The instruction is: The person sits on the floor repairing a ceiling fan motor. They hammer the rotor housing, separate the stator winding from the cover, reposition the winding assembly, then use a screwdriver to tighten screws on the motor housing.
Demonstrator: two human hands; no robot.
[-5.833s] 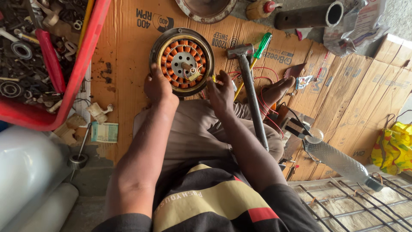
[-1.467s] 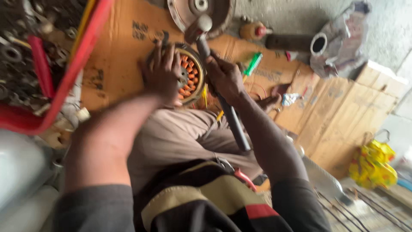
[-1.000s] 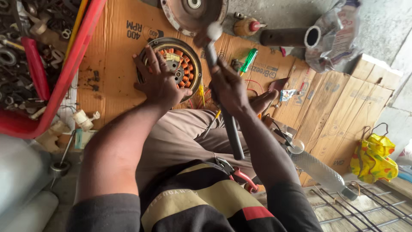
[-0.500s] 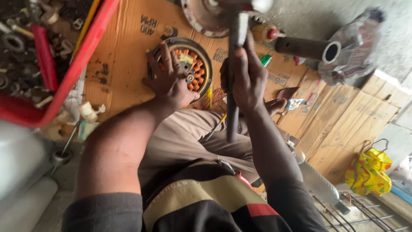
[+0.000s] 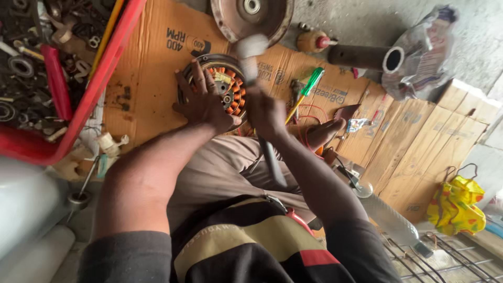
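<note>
Two bare hands work over flattened brown cardboard (image 5: 152, 99). The left hand (image 5: 203, 102) lies spread, palm down, on a round motor stator with orange copper windings (image 5: 226, 84). The right hand (image 5: 266, 112) is clenched around a grey metal hammer (image 5: 251, 50), its head blurred above the stator's right edge.

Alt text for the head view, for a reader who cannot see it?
The left hand presses on a round motor stator with orange copper windings lying on flattened brown cardboard, while the right hand grips a blurred metal hammer above it. A green-handled screwdriver lies beside them, a red parts tray at left.
</note>
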